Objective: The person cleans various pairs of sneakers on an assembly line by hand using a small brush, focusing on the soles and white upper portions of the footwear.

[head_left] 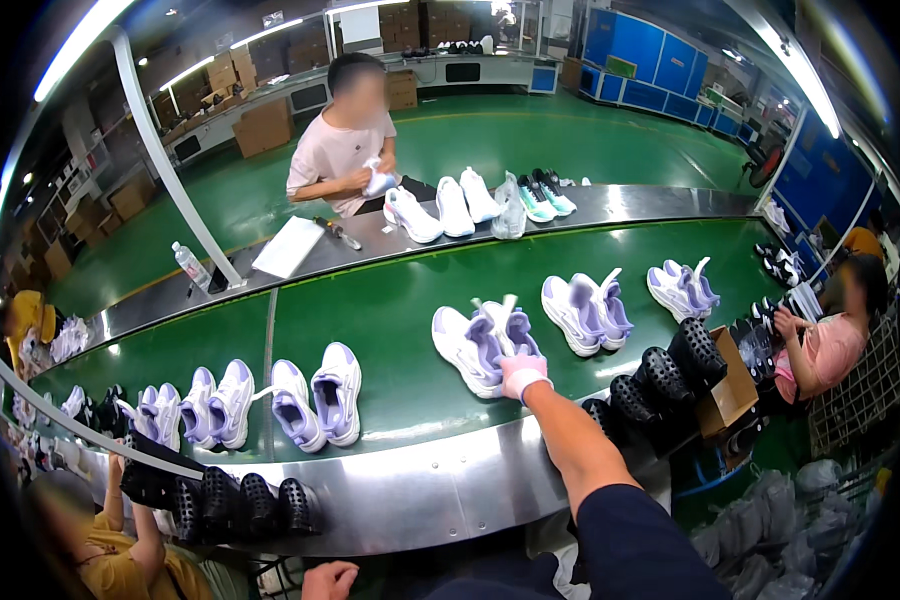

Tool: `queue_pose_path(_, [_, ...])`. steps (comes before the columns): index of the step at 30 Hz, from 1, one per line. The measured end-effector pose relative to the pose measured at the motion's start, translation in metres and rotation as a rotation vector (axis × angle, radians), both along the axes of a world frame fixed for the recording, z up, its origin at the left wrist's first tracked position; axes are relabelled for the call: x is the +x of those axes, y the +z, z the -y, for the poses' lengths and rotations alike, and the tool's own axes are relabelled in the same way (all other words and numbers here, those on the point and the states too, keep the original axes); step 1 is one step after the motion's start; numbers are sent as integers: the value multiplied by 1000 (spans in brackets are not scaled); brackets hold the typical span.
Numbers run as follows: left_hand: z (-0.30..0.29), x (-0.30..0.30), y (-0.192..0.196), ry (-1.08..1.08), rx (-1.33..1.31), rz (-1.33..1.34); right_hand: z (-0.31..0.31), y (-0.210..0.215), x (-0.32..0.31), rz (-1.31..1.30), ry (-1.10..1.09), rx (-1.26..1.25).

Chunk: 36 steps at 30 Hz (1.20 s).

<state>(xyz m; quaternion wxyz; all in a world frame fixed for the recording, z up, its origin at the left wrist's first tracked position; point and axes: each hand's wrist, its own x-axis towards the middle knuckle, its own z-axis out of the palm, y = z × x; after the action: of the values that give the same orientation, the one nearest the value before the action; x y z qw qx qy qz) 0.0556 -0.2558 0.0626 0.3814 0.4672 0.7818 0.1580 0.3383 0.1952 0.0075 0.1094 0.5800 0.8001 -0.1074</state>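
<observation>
My right hand (525, 376), in a pale pink glove, reaches over the green conveyor belt (400, 400). Its fingers are closed at the heel of a white and lavender sneaker (510, 326). Directly left of that shoe, touching it, lies another sneaker of the same kind (465, 350). My left hand (328, 580) is low at the picture's bottom edge, bare, with its fingers curled and nothing visible in them. Farther right on the belt stand a sneaker pair (573, 315) and another pair (675, 292). To the left, a pair (336, 395) sits with several more behind it.
A steel ledge (420, 490) runs along the near side, with black perforated shoe forms (660, 372) and an open cardboard box (732, 385). Across the belt a co-worker (345, 140) handles a shoe. Other people sit at lower left and far right. A metal post (170, 150) rises at left.
</observation>
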Motion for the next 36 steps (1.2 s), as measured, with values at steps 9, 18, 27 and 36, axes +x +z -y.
queue_pose_path(9, [-28, 37, 10, 8, 235, -41, 120, 17, -33, -198, 254, 7])
queue_pose_path(18, [-151, 43, -77, -66, 341, 162, 268, 23, -2, -630, 123, 140])
queue_pose_path(27, [-139, 58, -19, 130, 550, 82, 144, 89, 253, -90, -569, 870])
queue_pose_path(36, [-138, 95, 16, -95, 802, 43, 127, 76, 295, 73, -230, 778])
